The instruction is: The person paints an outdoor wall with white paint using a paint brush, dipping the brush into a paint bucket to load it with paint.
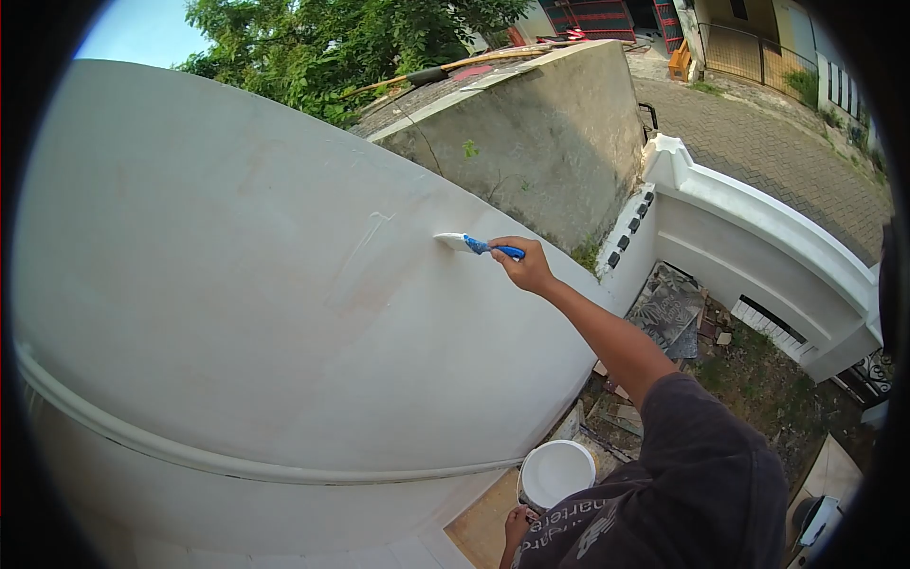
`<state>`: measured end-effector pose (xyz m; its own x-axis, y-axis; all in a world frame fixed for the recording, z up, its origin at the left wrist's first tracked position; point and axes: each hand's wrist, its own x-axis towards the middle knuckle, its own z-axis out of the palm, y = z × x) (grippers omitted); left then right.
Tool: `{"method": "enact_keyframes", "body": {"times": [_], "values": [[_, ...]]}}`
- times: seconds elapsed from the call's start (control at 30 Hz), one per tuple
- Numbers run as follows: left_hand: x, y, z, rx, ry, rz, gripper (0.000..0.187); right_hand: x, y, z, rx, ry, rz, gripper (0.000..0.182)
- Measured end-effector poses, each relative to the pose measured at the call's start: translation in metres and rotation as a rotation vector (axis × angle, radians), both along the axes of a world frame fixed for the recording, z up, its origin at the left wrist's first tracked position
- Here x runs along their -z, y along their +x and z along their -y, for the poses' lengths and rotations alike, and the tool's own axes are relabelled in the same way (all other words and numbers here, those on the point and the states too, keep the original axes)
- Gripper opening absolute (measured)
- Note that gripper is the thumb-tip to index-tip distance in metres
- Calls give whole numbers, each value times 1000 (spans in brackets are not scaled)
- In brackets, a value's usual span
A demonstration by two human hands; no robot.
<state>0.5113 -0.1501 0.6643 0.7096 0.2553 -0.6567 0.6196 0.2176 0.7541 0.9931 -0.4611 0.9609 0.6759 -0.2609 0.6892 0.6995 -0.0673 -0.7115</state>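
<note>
My right hand is stretched out and wrapped round the blue handle of a paintbrush. The brush's white-coated bristles touch the pale wall. Wet-looking streaks of white paint mark the wall just left of the bristles. Low in the view, beside my body, my left hand is closed at the thin wire handle of a white bucket. White paint appears inside the bucket. My shirt partly hides that hand and the bucket's lower side.
A moulding runs along the wall's lower part. Beyond the wall's sloping edge stands a rough concrete wall with a long pole lying on top. At right, a white boundary wall encloses ground with rubble and stacked tiles.
</note>
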Motion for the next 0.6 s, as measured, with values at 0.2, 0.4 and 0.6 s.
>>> {"method": "enact_keyframes", "body": {"times": [0.2, 0.4, 0.6], "values": [[-2, 2, 3, -22, 21, -31, 21, 13, 37, 18, 429, 99, -112, 15], [-2, -2, 5, 9, 39, 0, 22, -2, 1, -53, 275, 66, 33, 16], [-15, 4, 11, -1, 63, -26, 22, -20, -61, -95, -362, -98, 163, 15]]}}
